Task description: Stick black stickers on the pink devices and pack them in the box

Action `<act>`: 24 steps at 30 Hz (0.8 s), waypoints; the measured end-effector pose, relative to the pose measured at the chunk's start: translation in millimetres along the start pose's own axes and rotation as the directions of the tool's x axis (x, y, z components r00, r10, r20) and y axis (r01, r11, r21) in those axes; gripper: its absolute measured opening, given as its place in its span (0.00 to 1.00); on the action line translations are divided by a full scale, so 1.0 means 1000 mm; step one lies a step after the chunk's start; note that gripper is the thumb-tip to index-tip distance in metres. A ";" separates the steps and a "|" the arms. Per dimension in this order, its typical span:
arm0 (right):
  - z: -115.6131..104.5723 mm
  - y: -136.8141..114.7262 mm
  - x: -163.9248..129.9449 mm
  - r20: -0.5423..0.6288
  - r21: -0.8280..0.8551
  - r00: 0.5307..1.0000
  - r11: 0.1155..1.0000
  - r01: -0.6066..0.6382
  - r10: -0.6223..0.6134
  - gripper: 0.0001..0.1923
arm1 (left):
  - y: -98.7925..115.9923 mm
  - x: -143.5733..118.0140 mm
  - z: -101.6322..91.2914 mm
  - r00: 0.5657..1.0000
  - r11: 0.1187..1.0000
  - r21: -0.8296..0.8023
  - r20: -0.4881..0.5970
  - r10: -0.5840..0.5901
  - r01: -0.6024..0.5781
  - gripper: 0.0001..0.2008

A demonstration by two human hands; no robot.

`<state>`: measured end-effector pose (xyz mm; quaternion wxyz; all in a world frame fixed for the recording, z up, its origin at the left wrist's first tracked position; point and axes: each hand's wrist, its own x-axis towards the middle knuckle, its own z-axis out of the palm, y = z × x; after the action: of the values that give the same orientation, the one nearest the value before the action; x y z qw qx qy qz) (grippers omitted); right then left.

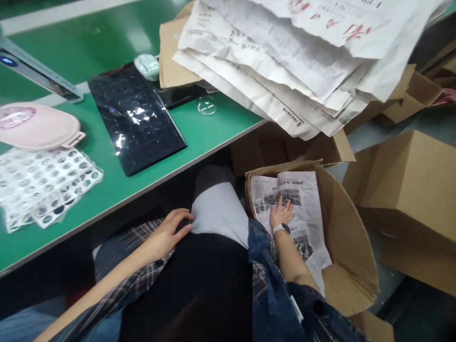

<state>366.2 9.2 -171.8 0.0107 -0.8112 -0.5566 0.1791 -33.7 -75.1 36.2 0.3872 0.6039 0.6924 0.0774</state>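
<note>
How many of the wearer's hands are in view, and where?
2: the left hand at the edge of the pale fabric, and the right hand spread on newspaper inside the open cardboard box.

Green table (217, 130), black packet (137, 118), dotted sheets (53, 185)

beneath right-hand fingers (280, 203): newspaper (307, 216), in carton (347, 228) | right of them: second carton (427, 185) | beyond them: printed sheets (285, 66), overhanging bench (210, 142) | left-beyond left-hand fingers (183, 215): bubble pouch (142, 118), on bench; plastic sheets (53, 183), left of pouch
</note>
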 end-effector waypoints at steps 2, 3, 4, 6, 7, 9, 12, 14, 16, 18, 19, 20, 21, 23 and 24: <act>0.006 0.012 0.006 0.025 0.015 0.999 1.000 -0.020 0.020 0.28 | -0.004 0.000 0.001 0.999 1.000 -0.011 0.027 -0.019 0.019 0.25; 0.008 0.016 0.010 0.033 0.023 0.999 0.999 -0.032 0.031 0.28 | -0.004 0.001 0.001 0.999 0.999 -0.014 0.040 -0.028 0.029 0.25; 0.009 0.017 0.014 0.038 0.032 0.998 0.998 -0.045 0.044 0.27 | -0.003 0.003 0.002 0.998 0.999 -0.014 0.051 -0.037 0.037 0.26; 0.009 0.014 0.025 0.028 0.050 0.997 0.996 -0.080 0.078 0.25 | 0.001 0.007 0.001 0.996 0.999 -0.007 0.067 -0.052 0.052 0.26; 0.008 0.010 0.032 0.012 0.059 0.995 0.993 -0.104 0.104 0.24 | 0.003 0.009 0.000 0.996 0.998 -0.002 0.068 -0.057 0.058 0.26; 0.003 0.001 0.047 -0.038 0.077 0.984 0.983 -0.169 0.173 0.24 | 0.005 0.014 -0.001 0.995 0.998 0.000 0.068 -0.069 0.069 0.27; -0.008 -0.008 0.078 -0.095 0.106 0.954 0.956 -0.274 0.284 0.29 | 0.002 0.019 -0.004 0.992 0.996 0.003 0.086 -0.090 0.090 0.27; -0.015 -0.011 0.100 -0.068 0.122 0.942 0.940 -0.319 0.329 0.32 | 0.001 0.021 -0.006 0.986 0.994 0.006 0.126 -0.112 0.113 0.27; -0.017 -0.014 0.119 0.010 0.127 0.943 0.935 -0.330 0.332 0.33 | 0.002 0.022 -0.008 0.979 0.989 0.004 0.141 -0.145 0.146 0.27; -0.014 -0.017 0.130 0.105 0.122 0.948 0.942 -0.312 0.300 0.33 | 0.005 0.023 -0.009 0.978 0.985 0.000 0.118 -0.171 0.172 0.28; -0.012 -0.019 0.133 0.147 0.117 0.948 0.946 -0.302 0.284 0.32 | 0.007 0.023 -0.010 0.979 0.984 0.000 0.107 -0.175 0.176 0.28; -0.009 -0.022 0.133 0.181 0.110 0.945 0.949 -0.296 0.273 0.31 | 0.009 0.024 -0.010 0.979 0.984 0.003 0.103 -0.175 0.176 0.27; -0.007 -0.025 0.132 0.204 0.099 0.940 0.950 -0.297 0.273 0.31 | 0.011 0.025 -0.010 0.979 0.985 0.007 0.100 -0.175 0.175 0.27; -0.003 -0.031 0.128 0.210 0.065 0.931 0.946 -0.318 0.299 0.34 | 0.013 0.028 -0.010 0.979 0.985 0.017 0.105 -0.175 0.174 0.26; -0.002 -0.034 0.124 0.196 0.048 0.929 0.943 -0.328 0.313 0.37 | 0.013 0.029 -0.009 0.978 0.985 0.022 0.110 -0.174 0.173 0.25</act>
<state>375.4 135.5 -196.7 -0.0383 -0.8700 -0.4075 0.2751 -28.9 -42.4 36.9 0.4269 0.5470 0.7201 0.0051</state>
